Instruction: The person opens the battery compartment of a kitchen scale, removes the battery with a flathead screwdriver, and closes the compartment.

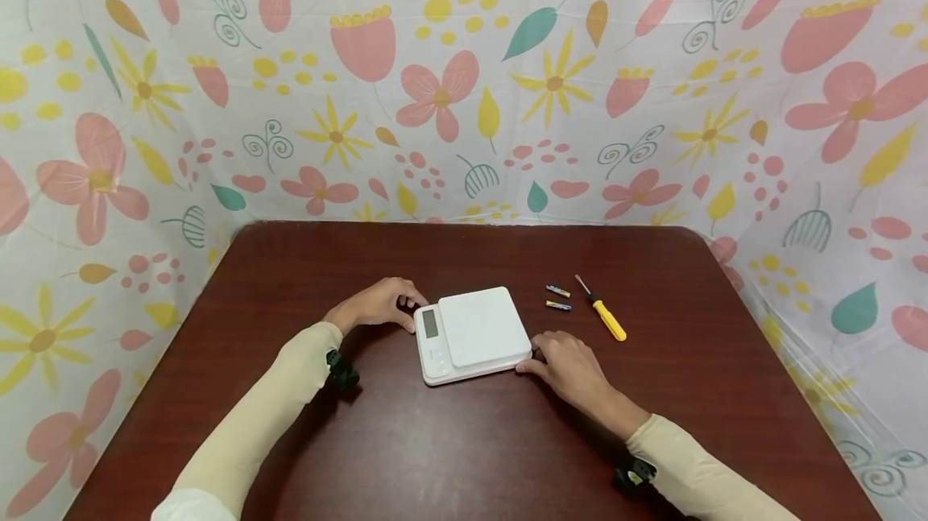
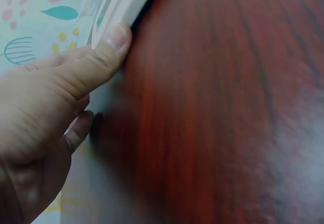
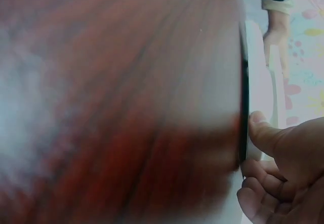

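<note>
A white digital kitchen scale lies at a slight angle on the table, its square platform upward and its small grey display toward the left. At the back left corner my left hand grips it, thumb at the left edge and fingers round the back side. My right hand holds the front right corner, the thumb along the front edge and the fingers bent by the right side. In the left wrist view the thumb lies against the edge of the scale. The right wrist view shows the side of the scale by the thumb.
Two small batteries lie to the right of the scale, one behind the other. Farther right is a screwdriver with a yellow handle. A flowered cloth hangs behind and beside the dark red wooden table.
</note>
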`<state>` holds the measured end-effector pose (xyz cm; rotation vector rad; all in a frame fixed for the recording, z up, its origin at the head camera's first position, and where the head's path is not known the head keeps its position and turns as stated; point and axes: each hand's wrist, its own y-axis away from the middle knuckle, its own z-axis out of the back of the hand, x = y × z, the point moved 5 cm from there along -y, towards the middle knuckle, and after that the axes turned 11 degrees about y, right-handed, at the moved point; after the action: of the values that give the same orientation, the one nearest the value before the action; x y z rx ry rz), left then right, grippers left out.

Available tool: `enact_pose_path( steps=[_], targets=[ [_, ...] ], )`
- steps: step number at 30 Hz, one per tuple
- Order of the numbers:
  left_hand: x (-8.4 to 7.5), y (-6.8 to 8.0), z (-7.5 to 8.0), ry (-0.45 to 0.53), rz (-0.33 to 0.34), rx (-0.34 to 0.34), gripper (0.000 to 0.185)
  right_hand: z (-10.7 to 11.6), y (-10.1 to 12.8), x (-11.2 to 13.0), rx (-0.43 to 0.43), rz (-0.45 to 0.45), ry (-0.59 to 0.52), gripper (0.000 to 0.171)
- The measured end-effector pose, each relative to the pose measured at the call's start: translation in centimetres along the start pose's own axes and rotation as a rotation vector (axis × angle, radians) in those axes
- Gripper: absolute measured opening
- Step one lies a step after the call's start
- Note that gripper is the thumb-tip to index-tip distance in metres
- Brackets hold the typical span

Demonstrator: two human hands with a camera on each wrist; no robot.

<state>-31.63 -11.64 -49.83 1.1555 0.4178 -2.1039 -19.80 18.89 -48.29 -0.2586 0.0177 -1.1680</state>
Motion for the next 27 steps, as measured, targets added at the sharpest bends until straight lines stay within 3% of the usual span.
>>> enact_pose_path(
  steps=[6, 14, 22, 27],
  targets=[
    [0.0, 0.8, -0.2, -0.005, -0.036, -0.052, 0.038, 0.3, -0.8, -0.7, -0.024, 0.038, -0.057, 0.031],
    [-1.3, 2.0, -0.5, -0.036, -0.108, -0.149, 0.036, 0.1, -2.3, -2.5, 0.043, 0.089, -0.129, 0.025],
    [-1.9, 4.0, -1.6, -0.003, -0.075, -0.255, 0.033, 0.3, -4.8, -3.7, 0.099, 0.214, -0.195, 0.020],
    [-2.8, 5.4, -2.7, -0.045, -0.048, -0.368, 0.034, 0.3, -6.9, -4.3, 0.155, 0.281, -0.224, 0.017]
  ],
)
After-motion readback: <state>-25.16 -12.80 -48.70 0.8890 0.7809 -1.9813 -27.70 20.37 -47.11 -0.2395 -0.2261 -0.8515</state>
